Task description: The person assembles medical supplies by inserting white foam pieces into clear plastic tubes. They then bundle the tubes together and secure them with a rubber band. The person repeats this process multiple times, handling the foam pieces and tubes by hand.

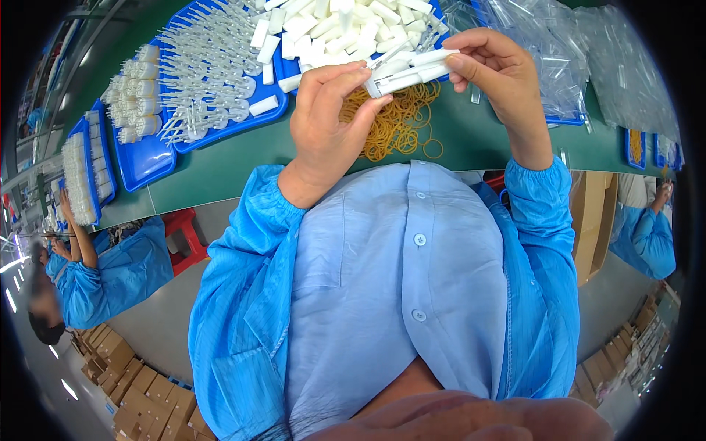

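Observation:
Both hands hold a slim white plastic case [410, 77] over the table, one at each end. Its long open side shows white parts lying lengthwise inside. My left hand [321, 121] grips the left end between thumb and fingers. At the other end my right hand [504, 77] pinches a white strip with thumb and forefinger, the other fingers curled. A loose pile of yellow rubber bands [393, 132] lies just beneath the case. Behind it is a heap of white plastic pieces [334, 22] in a blue tray.
Clear plastic droppers [213, 66] fill a blue tray [276, 110] at left, beside bundled white-topped vials [138, 92]. Clear plastic bags [544, 59] cover the right side of the green table [243, 158]. Other people in blue [121, 264] sit far left and far right.

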A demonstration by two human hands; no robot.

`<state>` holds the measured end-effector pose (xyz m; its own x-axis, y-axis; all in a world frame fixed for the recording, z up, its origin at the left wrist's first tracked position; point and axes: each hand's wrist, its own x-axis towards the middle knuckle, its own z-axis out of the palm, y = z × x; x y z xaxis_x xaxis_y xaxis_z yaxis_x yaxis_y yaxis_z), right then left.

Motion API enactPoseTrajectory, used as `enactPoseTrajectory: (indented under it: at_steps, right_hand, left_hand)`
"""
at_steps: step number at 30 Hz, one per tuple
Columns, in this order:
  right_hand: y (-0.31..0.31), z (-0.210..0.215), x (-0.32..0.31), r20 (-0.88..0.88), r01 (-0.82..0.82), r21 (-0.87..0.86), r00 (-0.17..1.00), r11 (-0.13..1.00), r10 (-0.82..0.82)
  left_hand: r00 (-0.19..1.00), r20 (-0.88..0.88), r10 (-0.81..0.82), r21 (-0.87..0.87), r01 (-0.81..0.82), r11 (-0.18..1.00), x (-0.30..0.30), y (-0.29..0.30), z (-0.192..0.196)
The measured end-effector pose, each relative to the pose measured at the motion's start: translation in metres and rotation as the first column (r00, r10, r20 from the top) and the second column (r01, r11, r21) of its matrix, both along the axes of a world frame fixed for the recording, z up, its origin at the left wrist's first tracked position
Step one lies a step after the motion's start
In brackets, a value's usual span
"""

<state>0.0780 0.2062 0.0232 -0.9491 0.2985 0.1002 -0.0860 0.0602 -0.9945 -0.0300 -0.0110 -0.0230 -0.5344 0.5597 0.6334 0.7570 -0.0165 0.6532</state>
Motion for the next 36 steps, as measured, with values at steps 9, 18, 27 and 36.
enactPoseTrajectory:
  at_steps: [9,18,27,36]
  right_hand:
    - [-0.01,-0.002,0.001,-0.028,0.001,-0.035,1.0,0.999,-0.002]
    - [-0.02,-0.015,0.001,-0.059,-0.115,-0.06,0.992,0.992,0.112]
    - [-0.04,-0.014,0.005,-0.18,0.031,0.311,0.983,0.95,0.027]
    - [-0.011,-0.013,-0.018,-0.312,0.309,0.68,0.943,0.665,-0.118]
  left_hand:
    - [0.996,-0.084,0.025,0.024,-0.023,0.999,0.001,-0.003,0.003]
    - [0.999,0.04,-0.014,0.03,0.013,0.999,0.006,-0.008,0.005]
    - [0.67,0.625,-0.4,0.356,0.212,0.91,0.017,-0.015,0.008]
    - [0.579,0.74,-0.342,0.337,0.12,0.934,0.009,-0.027,0.004]
